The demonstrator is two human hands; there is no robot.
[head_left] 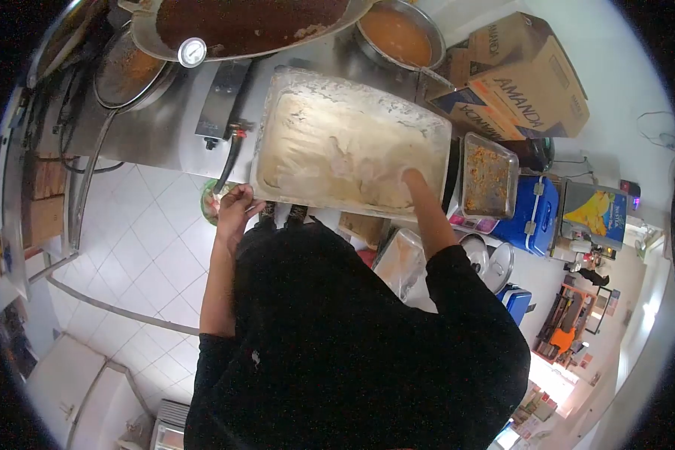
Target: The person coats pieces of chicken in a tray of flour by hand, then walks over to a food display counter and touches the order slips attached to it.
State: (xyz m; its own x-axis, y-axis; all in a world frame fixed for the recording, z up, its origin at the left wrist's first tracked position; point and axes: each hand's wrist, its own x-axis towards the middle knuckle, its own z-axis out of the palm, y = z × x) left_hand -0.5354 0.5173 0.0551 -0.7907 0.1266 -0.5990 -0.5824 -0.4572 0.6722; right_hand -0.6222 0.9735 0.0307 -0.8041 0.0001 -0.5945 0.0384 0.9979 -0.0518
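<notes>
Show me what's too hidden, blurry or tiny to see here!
All in the head view:
- Right hand: its fingers blur into the pale powder.
- Lumps: the powder coats them, so I can't tell what they are.
- Big pan: the picture's top edge cuts it off.
- Round dial: its numbers are too small to read.

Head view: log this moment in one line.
left hand at tray corner | right hand in pale powder | thermometer at pan rim
</notes>
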